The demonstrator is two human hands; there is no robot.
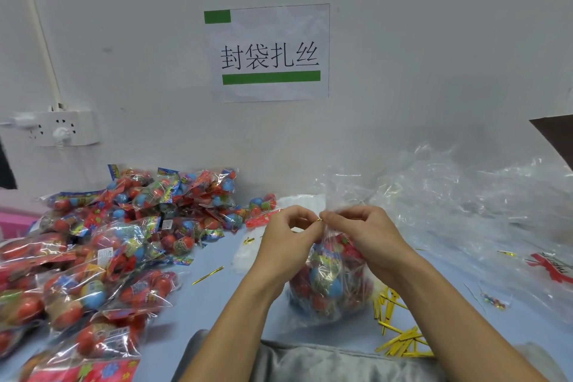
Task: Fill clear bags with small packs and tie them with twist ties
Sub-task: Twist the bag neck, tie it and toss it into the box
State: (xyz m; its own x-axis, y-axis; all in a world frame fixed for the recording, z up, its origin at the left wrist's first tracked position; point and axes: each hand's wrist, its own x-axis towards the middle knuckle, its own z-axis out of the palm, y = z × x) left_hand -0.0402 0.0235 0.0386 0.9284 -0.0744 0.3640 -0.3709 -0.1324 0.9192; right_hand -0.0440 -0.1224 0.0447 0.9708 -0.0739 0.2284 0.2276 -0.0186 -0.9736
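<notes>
Head view: both hands meet at neck of filled clear bag (328, 282), which sits on blue desk (210, 298) just in front of person. Left hand (288, 233) & right hand (359, 229) each pinch gold twist tie (319, 220) at gathered neck. Small packs (102, 245) heaped at left; loose twist ties (400, 341) lie right of bag, empty clear bags (465, 202) behind.

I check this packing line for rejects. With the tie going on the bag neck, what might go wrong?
The gold twist tie is pinched between the left hand and right hand at the neck of the full bag; it may slip off the slick film. The bag sits near the table's front edge and might tip off.
</notes>
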